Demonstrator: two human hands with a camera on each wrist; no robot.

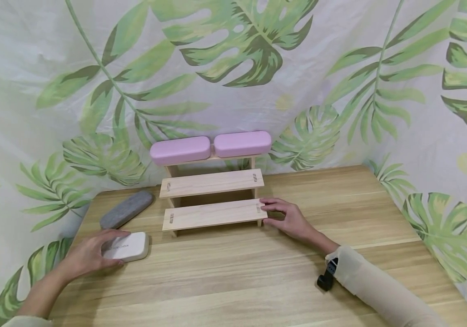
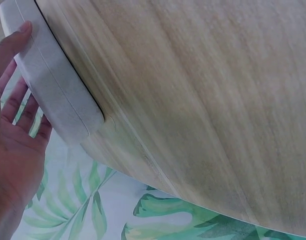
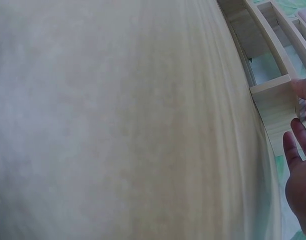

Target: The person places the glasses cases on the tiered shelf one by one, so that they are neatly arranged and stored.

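My left hand point(image 1: 88, 254) grips a white glasses case point(image 1: 133, 246) with small lettering on its lid, at the table's left. In the left wrist view the thumb lies along one long side of the case and the fingers reach round the other. A light wooden three-step stand point(image 1: 213, 214) stands at the back middle. My right hand point(image 1: 290, 220) holds the right end of its lowest step, thumb at the front edge and fingers behind. Two pink glasses cases, one left point(image 1: 180, 151) and one right point(image 1: 243, 143), lie side by side on the top step.
Behind the white case a grey fabric glasses case point(image 1: 127, 210) lies slantwise near the table's left edge. The wood-grain table point(image 1: 233, 281) backs onto a leaf-print cloth point(image 1: 233, 104). A black band with a small device point(image 1: 327, 274) sits on the right wrist.
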